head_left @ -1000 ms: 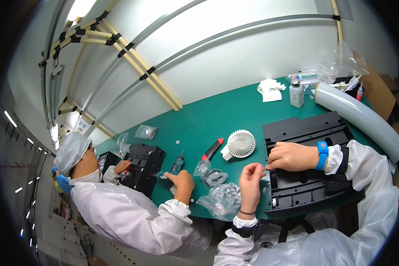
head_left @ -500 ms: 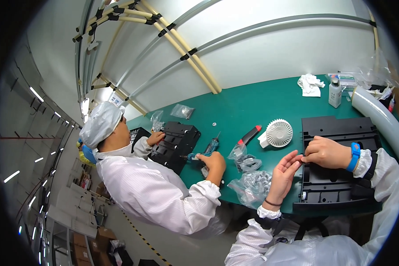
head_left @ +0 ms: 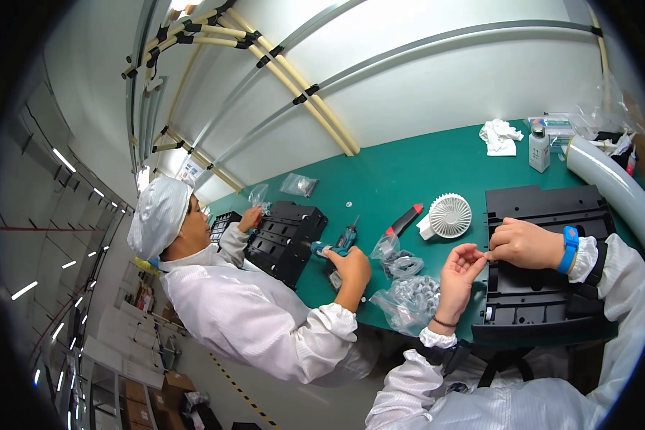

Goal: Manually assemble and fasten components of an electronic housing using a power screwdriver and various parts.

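A black ribbed plastic panel [head_left: 552,206] lies on the green table in front of me. Over its left edge, my right hand [head_left: 529,245] is closed in a pinch; whatever its fingertips hold is too small to make out. Beside that edge is my left hand [head_left: 459,281], palm up with loosely curled fingers and its thumb close to the right fingertips. I see nothing held in it. Clear plastic bags of small grey parts [head_left: 412,301] lie just left of my left hand.
A white handheld fan [head_left: 450,216] and a red-and-black tool [head_left: 405,220] lie beyond my hands. A white bottle [head_left: 539,148], a white cloth [head_left: 500,136] and a large pale roll [head_left: 608,186] are farther back. At left, a co-worker [head_left: 247,308] holds a power screwdriver [head_left: 342,242] near another black panel [head_left: 287,240].
My left fingers have curled in from a straighter pose, while my right hand keeps its pinch at the panel's edge. The co-worker's far hand has shifted away from the other panel's top.
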The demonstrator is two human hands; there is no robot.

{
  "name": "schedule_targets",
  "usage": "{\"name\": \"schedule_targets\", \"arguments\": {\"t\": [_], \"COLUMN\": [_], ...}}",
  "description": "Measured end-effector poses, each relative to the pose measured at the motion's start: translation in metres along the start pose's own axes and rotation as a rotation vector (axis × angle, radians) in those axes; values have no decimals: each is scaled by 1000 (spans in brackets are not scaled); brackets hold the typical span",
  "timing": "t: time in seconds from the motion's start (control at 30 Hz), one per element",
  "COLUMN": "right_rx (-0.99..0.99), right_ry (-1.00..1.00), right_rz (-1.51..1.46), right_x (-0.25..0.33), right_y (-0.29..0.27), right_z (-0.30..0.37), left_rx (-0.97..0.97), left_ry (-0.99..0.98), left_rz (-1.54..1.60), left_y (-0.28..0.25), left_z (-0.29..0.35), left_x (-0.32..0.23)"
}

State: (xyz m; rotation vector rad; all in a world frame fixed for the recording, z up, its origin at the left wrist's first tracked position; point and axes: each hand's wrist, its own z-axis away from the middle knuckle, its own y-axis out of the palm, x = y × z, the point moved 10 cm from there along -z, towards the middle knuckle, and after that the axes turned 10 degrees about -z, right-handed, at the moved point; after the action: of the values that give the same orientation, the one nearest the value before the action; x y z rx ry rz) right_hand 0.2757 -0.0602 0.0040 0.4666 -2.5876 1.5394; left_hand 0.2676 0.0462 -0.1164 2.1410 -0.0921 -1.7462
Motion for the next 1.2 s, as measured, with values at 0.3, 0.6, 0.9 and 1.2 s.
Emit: {"name": "schedule_targets", "arguments": {"t": [0.3,0.6,0.9,1.2], "right_rx": [-5,88,18,50], "right_ry": [-8,93,191,104], "right_rz": [-15,-24,-2,-20], "right_x": [0,2,43,52], "right_y": [1,-7,-69,-47], "right_z": [-5,6,-21,-8], "left_rx": [-46,-408,-255,-73], "left_ry": [118,174,-13,164], "left_rz": [17,-764,-1544,-1739], "left_y": [7,-83,-114,-94], "left_z": [16,125,103,64], "left_x": [-37,-121,-76,-59]}}
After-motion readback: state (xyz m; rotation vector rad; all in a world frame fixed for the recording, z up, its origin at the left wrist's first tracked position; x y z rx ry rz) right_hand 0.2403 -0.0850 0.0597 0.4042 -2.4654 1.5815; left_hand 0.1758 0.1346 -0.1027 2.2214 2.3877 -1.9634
